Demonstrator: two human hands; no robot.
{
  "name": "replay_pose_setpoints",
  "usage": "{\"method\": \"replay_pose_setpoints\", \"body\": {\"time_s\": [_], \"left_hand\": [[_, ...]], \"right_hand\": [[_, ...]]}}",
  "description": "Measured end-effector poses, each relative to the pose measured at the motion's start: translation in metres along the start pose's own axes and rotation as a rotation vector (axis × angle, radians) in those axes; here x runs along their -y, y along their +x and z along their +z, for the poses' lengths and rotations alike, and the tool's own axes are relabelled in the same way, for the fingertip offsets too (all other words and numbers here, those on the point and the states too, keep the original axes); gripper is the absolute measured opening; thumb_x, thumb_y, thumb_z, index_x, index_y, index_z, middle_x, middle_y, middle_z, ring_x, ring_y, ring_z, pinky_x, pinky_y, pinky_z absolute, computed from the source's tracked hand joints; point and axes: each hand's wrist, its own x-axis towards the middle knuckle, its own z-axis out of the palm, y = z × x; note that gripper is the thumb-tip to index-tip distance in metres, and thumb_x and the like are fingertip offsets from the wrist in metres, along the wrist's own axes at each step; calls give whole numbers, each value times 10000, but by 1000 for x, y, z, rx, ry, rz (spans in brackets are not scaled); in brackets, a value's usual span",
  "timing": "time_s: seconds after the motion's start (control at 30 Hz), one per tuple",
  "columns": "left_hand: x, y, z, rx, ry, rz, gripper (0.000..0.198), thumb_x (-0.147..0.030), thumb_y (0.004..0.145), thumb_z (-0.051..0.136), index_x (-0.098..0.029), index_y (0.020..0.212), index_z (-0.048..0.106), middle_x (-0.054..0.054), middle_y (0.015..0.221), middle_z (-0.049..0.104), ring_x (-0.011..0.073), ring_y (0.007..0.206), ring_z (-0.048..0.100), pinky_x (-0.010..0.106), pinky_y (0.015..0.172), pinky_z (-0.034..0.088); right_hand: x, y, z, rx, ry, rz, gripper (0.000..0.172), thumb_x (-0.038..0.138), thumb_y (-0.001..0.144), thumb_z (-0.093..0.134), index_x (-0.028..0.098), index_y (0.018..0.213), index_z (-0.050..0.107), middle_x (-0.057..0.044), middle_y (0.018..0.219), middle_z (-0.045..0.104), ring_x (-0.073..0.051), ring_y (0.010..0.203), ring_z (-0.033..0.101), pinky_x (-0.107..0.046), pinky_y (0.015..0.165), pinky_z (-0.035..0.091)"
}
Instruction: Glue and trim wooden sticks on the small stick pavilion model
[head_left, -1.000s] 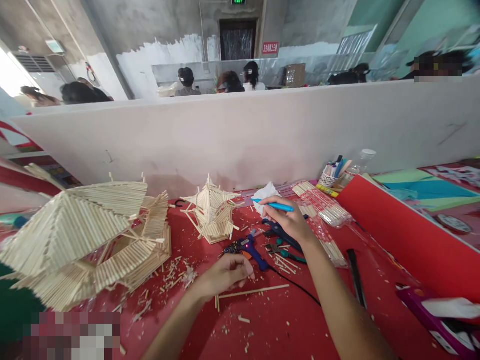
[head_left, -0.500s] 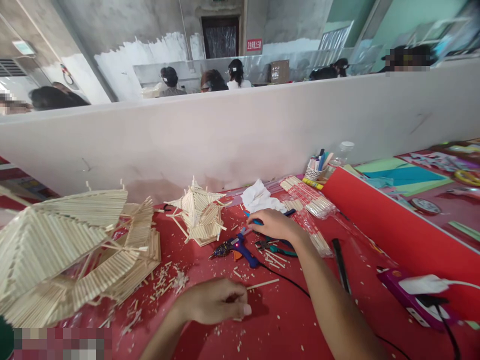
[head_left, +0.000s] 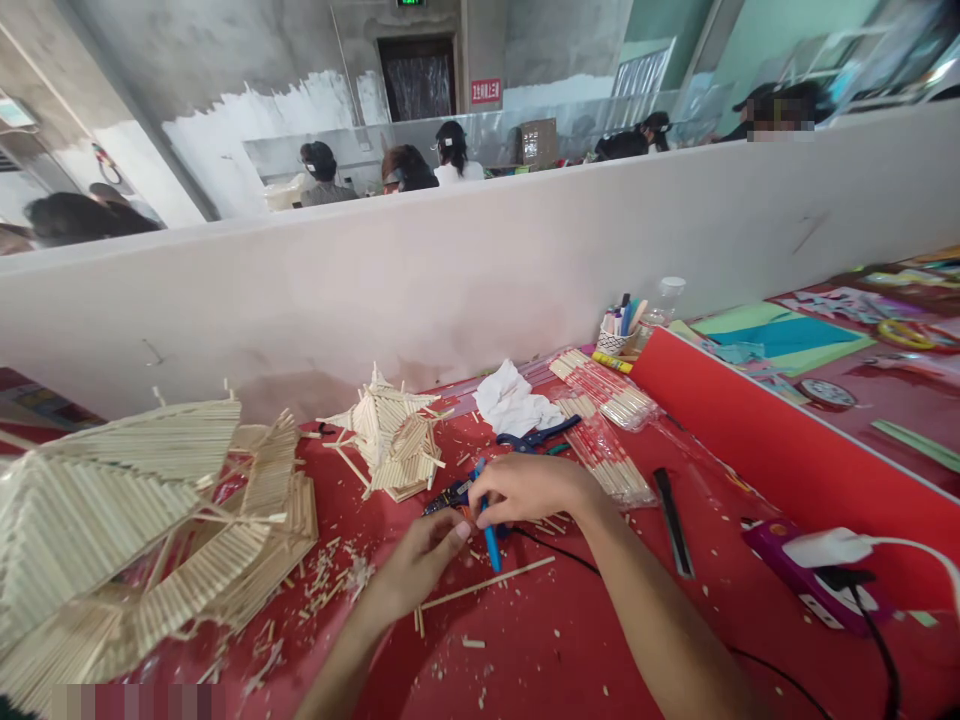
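My right hand [head_left: 525, 487] is closed on a light blue pen-like tool [head_left: 486, 528], its tip pointing down at the red tabletop [head_left: 570, 650]. My left hand [head_left: 420, 560] lies just beside it, fingers curled, touching the tool's lower part near a long wooden stick [head_left: 487, 583]. A blue glue gun [head_left: 450, 495] lies partly hidden behind both hands. A small stick-built roof model [head_left: 390, 435] stands behind them, and a large stick-built model [head_left: 135, 520] fills the left.
Blue scissors [head_left: 536, 437], crumpled white tissue [head_left: 514, 402] and packs of wooden sticks [head_left: 607, 420] lie at the back. A black ruler [head_left: 673, 508], a purple power strip [head_left: 817, 570] and a red divider [head_left: 772, 450] are at right. A white partition [head_left: 450, 270] runs behind; people sit beyond it.
My right hand has come back from the tools toward me with the blue tool. My left hand has moved up and right to meet it. The view has shifted a little.
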Motion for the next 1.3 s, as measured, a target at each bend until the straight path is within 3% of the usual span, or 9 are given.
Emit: {"method": "replay_pose_setpoints", "body": {"time_s": [0.17, 0.33, 0.5, 0.6, 0.73, 0.87, 1.0, 1.13, 1.3], "left_hand": [[6, 2, -5, -30, -64, 44, 481, -638, 826, 647, -176, 744, 540, -31, 674, 461, 117, 638, 393, 231, 595, 301], [8, 3, -8, -7, -54, 47, 452, -587, 773, 727, -167, 750, 559, -15, 712, 500, 131, 685, 434, 244, 644, 340], [-2, -4, -8, 64, 29, 42, 324, -477, 859, 647, -158, 814, 613, -10, 743, 531, 130, 694, 428, 242, 644, 346], [-4, -10, -13, 109, 192, 16, 233, -387, 889, 590, -162, 865, 644, -3, 756, 573, 128, 668, 441, 239, 612, 334], [5, -22, -28, 164, 476, -41, 193, -345, 850, 613, -191, 736, 639, -2, 649, 593, 133, 569, 466, 248, 521, 265], [7, -34, -38, 174, 604, -18, 117, -275, 777, 660, -224, 674, 639, -3, 594, 611, 146, 510, 504, 263, 501, 245], [-5, -40, -40, 159, 903, -210, 82, -239, 768, 603, -222, 696, 639, 28, 660, 653, 204, 624, 619, 270, 557, 317], [-16, -41, -40, 163, 1096, -358, 139, -244, 789, 557, -226, 811, 693, 83, 844, 743, 298, 850, 713, 311, 669, 436], [-14, -40, -43, 127, 1184, -427, 200, -225, 783, 582, -200, 922, 723, 133, 963, 759, 361, 988, 715, 399, 795, 506]], "right_hand": [[17, 4, 4, 25, -50, 13, 151, 299, 892, 668, 248, 997, 765, -17, 796, 770, -179, 729, 688, -247, 601, 375], [30, -1, 2, -6, -106, 12, 134, 191, 876, 651, 246, 940, 755, -10, 788, 768, -193, 777, 694, -265, 632, 370], [33, 0, 6, 24, -78, -38, 199, 164, 863, 637, 234, 1016, 743, -24, 830, 777, -210, 828, 702, -276, 663, 399], [31, -2, 5, 81, 7, -87, 273, 130, 846, 621, 262, 1052, 744, -4, 868, 786, -186, 810, 712, -262, 667, 423], [22, -15, -5, 63, 128, -58, 250, 121, 870, 585, 260, 992, 754, 8, 847, 783, -158, 751, 713, -241, 651, 443], [0, -19, -10, -197, -65, 173, 211, 138, 898, 584, 248, 977, 746, -35, 920, 780, -203, 829, 701, -270, 686, 438], [-26, -2, -1, -358, -246, 308, 234, 130, 929, 550, 222, 1047, 730, -75, 1062, 764, -239, 973, 690, -287, 777, 443], [-39, 18, 13, -361, -393, 302, 290, 88, 942, 497, 197, 1102, 713, -104, 1077, 745, -253, 1032, 672, -278, 787, 427], [-43, 30, 26, -285, -483, 289, 346, 21, 919, 471, 189, 1091, 720, -118, 1017, 726, -259, 1019, 655, -270, 765, 410]]}}
